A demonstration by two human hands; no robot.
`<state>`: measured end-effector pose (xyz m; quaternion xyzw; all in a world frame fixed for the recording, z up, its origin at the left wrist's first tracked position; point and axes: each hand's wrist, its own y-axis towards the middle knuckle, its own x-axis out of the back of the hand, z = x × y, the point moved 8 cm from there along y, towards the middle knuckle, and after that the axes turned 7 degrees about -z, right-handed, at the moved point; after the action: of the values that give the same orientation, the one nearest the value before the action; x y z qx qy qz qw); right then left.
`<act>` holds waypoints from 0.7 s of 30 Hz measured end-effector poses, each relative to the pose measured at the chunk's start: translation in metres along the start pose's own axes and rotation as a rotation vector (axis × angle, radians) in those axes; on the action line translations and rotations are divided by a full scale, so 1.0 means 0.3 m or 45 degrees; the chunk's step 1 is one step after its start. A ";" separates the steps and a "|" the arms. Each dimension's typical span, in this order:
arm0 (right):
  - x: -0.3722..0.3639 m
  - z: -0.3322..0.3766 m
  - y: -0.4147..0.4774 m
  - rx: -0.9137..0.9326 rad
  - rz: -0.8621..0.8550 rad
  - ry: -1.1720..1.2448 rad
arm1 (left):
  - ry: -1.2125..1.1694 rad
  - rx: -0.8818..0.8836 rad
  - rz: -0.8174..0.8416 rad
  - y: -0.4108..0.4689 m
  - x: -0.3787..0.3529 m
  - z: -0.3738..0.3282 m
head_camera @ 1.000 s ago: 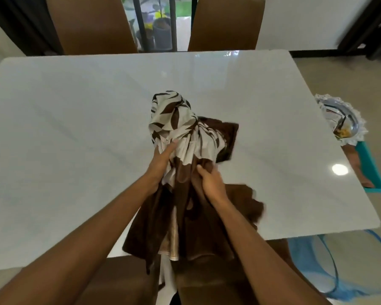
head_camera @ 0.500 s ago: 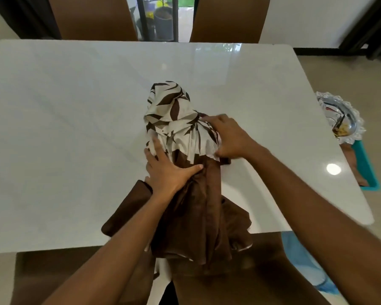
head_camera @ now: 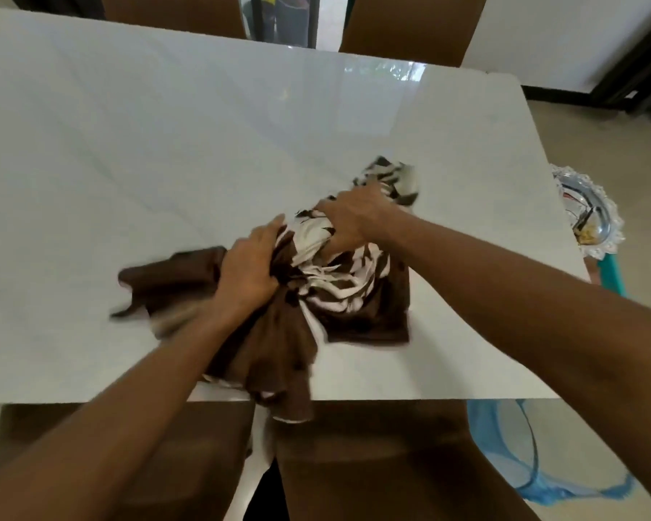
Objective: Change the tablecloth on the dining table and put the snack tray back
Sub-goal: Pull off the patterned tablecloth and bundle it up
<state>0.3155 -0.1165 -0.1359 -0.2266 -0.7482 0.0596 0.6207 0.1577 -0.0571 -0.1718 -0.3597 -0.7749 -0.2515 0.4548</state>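
Note:
A bunched tablecloth (head_camera: 358, 295), brown with a white leaf-patterned part, lies near the front edge of the bare white marble dining table (head_camera: 166, 152); a brown end hangs over that edge. My left hand (head_camera: 247, 272) grips the brown folds at the bundle's left. My right hand (head_camera: 354, 218) clutches the white patterned part farther back and to the right. A silver snack tray (head_camera: 589, 212) with a scalloped rim and some food in it sits off the table to the right, on a teal stool.
Two brown chairs (head_camera: 406, 28) stand at the far side, and two more (head_camera: 373, 464) are tucked in at the near edge. A blue mesh hoop basket (head_camera: 523, 464) lies on the floor at the lower right. A glass door shows behind.
The cloth bundle has been pulled apart sideways and flattened. My right hand went from the front of the bundle to its far right part; my left hand slid to the brown folds.

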 end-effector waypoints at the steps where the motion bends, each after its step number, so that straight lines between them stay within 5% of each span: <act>1: -0.019 -0.022 -0.040 -0.061 0.012 0.057 | 0.077 -0.011 -0.007 0.021 0.019 0.025; 11: -0.200 0.049 -0.219 0.003 0.079 0.325 | 0.262 -0.009 0.157 0.037 0.011 0.067; 21: -0.102 -0.016 -0.149 -0.158 -0.402 0.319 | 0.291 0.035 0.590 -0.083 -0.047 0.031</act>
<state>0.3120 -0.1699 -0.1459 -0.1501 -0.6937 -0.1132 0.6953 0.1380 -0.0704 -0.1901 -0.4907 -0.6188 -0.1688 0.5898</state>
